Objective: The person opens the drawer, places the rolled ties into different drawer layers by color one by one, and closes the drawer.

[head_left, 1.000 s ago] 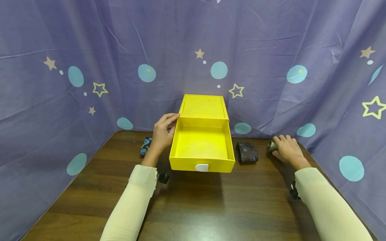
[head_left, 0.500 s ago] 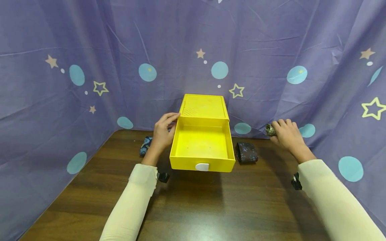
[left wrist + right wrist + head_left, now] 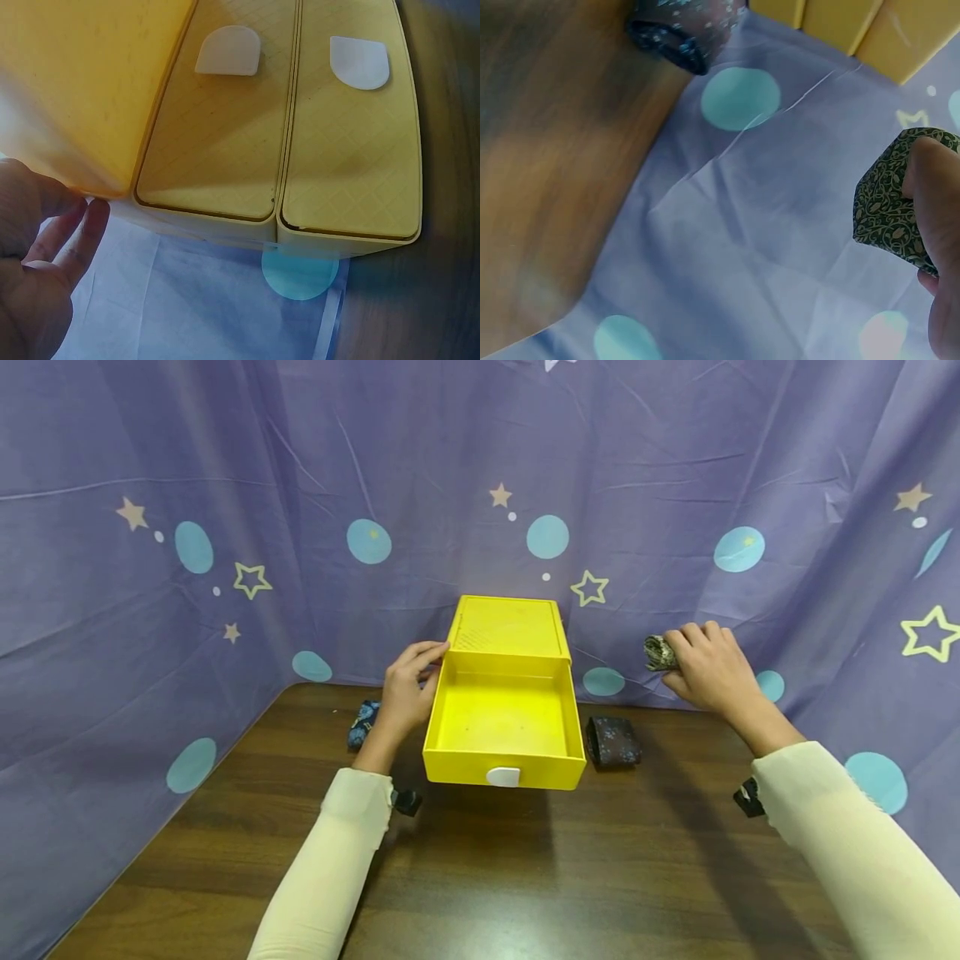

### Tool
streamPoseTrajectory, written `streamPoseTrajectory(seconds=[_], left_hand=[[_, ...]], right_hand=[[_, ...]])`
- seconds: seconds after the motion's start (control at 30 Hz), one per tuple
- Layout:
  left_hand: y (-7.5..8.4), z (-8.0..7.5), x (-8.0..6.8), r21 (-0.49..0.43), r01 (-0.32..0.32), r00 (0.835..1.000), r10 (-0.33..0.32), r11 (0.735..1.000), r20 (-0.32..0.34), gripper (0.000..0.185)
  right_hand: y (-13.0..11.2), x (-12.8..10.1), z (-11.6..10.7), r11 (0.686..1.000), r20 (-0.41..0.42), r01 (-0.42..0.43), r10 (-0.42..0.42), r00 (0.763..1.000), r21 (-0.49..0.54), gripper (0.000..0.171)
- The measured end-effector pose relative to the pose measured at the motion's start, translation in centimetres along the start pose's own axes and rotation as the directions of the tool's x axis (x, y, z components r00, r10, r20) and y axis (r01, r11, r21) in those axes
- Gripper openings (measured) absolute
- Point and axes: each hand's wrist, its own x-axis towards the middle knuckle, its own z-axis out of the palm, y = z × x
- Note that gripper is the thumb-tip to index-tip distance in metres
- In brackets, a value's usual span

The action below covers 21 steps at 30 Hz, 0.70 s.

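Note:
A yellow drawer box (image 3: pixel 504 625) stands at the back of the wooden table (image 3: pixel 480 877), its top drawer (image 3: pixel 465 768) pulled out and empty. My left hand (image 3: pixel 408 689) rests against the box's left side, with fairly straight fingertips touching its top corner. In the left wrist view those fingers (image 3: pixel 75 232) lie against the yellow box (image 3: pixel 247 120). My right hand (image 3: pixel 708 670) is raised above the table to the right of the box. It pinches a small rolled cloth with a green-gold pattern (image 3: pixel 658 652). The right wrist view shows this rolled cloth (image 3: pixel 889 199) close up.
A dark rolled cloth (image 3: pixel 613 741) lies on the table just right of the drawer, and this same dark rolled cloth (image 3: pixel 686 26) shows in the right wrist view. A blue rolled cloth (image 3: pixel 363 724) lies left of the box, behind my left wrist. A purple curtain (image 3: pixel 225 485) surrounds the table.
My right hand has lifted the patterned rolled cloth off the table, moving it up and left towards the box. The left hand has stayed on the box.

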Motion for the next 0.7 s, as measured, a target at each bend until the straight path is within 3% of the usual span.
streamPoseTrajectory(seconds=[0.4, 0.7], left_hand=[[-0.1, 0.2, 0.0, -0.007, -0.017, 1.000, 0.017, 1.000, -0.009, 0.036], [-0.2, 0.1, 0.0, -0.002, -0.014, 1.000, 0.014, 1.000, -0.007, 0.036]], right_hand=[[-3.4, 3.6, -2.5, 0.992, -0.128, 0.124, -0.120, 0.985, 0.023, 0.047], [-6.7, 5.8, -4.0, 0.975, -0.216, 0.219, -0.209, 0.954, 0.025, 0.048]])
